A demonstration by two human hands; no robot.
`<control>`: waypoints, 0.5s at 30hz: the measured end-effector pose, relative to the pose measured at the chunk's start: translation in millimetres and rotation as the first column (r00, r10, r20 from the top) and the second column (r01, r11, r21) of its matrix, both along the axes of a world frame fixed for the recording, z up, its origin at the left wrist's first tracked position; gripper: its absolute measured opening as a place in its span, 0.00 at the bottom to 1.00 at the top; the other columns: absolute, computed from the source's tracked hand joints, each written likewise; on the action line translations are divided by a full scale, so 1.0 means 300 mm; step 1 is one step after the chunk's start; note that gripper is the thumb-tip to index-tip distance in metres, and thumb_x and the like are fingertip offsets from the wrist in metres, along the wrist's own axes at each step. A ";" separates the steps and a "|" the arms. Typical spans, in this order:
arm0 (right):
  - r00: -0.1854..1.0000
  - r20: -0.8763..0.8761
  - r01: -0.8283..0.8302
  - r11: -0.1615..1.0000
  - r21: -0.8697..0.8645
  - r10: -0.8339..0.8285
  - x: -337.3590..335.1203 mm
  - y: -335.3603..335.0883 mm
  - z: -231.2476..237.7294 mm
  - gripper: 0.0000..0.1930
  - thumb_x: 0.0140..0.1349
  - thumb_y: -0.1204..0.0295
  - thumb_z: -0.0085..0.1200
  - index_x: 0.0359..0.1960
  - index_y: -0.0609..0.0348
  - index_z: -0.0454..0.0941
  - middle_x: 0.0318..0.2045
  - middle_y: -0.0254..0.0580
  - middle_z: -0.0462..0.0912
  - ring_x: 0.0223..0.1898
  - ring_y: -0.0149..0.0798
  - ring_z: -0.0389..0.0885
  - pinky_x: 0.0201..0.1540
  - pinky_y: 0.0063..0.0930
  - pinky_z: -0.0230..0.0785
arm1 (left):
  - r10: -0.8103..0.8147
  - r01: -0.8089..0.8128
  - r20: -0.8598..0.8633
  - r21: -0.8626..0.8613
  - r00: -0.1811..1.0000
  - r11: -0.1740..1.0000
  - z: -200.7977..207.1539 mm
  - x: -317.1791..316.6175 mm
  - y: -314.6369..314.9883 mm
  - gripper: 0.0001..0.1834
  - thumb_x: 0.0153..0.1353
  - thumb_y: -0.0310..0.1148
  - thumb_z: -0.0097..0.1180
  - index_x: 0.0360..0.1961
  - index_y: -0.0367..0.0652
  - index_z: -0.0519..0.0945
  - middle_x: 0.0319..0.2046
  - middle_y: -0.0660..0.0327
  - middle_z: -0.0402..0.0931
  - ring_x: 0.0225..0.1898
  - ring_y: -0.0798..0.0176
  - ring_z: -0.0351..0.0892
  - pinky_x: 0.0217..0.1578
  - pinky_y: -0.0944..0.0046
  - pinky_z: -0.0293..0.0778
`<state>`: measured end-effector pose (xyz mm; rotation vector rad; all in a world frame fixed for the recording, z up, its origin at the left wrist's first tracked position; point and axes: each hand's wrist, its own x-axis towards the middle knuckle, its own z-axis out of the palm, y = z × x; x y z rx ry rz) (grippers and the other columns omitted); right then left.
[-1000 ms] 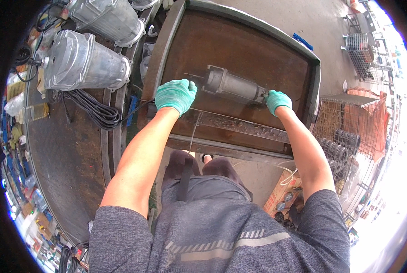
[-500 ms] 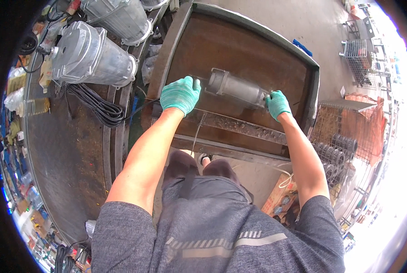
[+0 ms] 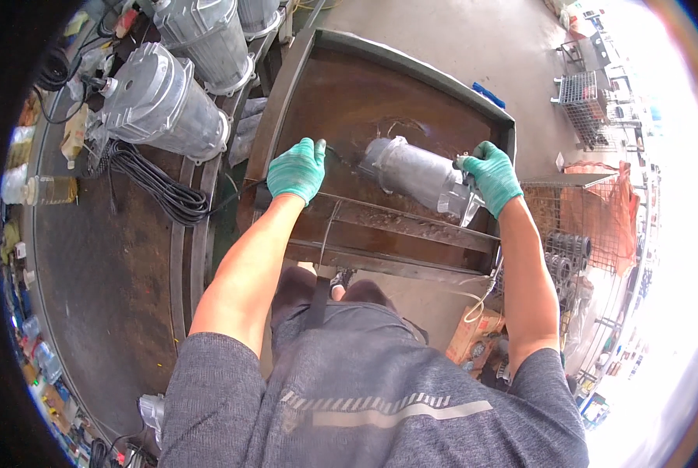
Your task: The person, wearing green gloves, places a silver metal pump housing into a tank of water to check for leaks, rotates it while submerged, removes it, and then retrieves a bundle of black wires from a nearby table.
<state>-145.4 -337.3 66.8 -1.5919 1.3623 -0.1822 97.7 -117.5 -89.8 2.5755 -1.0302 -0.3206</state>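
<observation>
A cylindrical grey metal motor (image 3: 419,173) lies tilted in a tank (image 3: 290,86) of brown water. Its right end stands clear of the surface, while the left end dips in amid ripples. My right hand (image 3: 492,175), in a green glove, is closed on the fitting at that raised end. Gloved alike, my left hand (image 3: 297,170) makes a fist around a black cable (image 3: 244,191) at the tank's left side. The cable runs from a coil on the left through the fist toward the motor's submerged end, where the water hides the join.
Left of the tank, a workbench (image 3: 103,296) carries several larger grey motor housings (image 3: 162,101) and a coiled black cable (image 3: 150,183). A metal crossbar (image 3: 411,218) spans the tank's near part. Wire cages (image 3: 583,101) and a cardboard box (image 3: 474,335) stand at the right.
The motor's right end has risen out of the water with my right hand, which has moved slightly right. My left hand stays on the cable. The whole view has shifted a little.
</observation>
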 end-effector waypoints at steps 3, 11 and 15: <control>0.997 -0.008 -0.081 0.996 -0.035 0.081 -0.036 0.022 0.050 0.11 0.64 0.73 0.65 0.30 0.58 0.73 0.24 0.38 0.80 0.22 0.29 0.76 0.25 0.27 0.70 | 0.007 -0.008 -0.028 -0.042 1.000 0.999 -0.002 0.009 0.003 0.27 0.77 0.56 0.39 0.38 0.44 0.79 0.33 0.47 0.85 0.37 0.37 0.85 0.39 0.38 0.79; 0.993 0.037 -0.100 0.980 -0.174 0.108 -0.090 0.106 0.309 0.12 0.65 0.74 0.64 0.29 0.59 0.71 0.25 0.39 0.81 0.25 0.30 0.79 0.25 0.27 0.71 | 0.095 -0.185 -0.200 -0.497 0.975 0.848 -0.069 0.061 0.041 0.27 0.76 0.54 0.47 0.33 0.40 0.79 0.29 0.39 0.80 0.35 0.29 0.79 0.34 0.37 0.70; 0.976 0.105 -0.164 0.961 -0.221 0.191 -0.159 0.111 0.424 0.13 0.64 0.77 0.63 0.27 0.57 0.69 0.25 0.39 0.80 0.27 0.30 0.80 0.26 0.26 0.72 | -0.017 -0.242 -0.368 -0.646 0.930 0.724 -0.023 0.102 0.103 0.25 0.77 0.49 0.52 0.30 0.37 0.78 0.22 0.47 0.77 0.22 0.45 0.71 0.28 0.50 0.68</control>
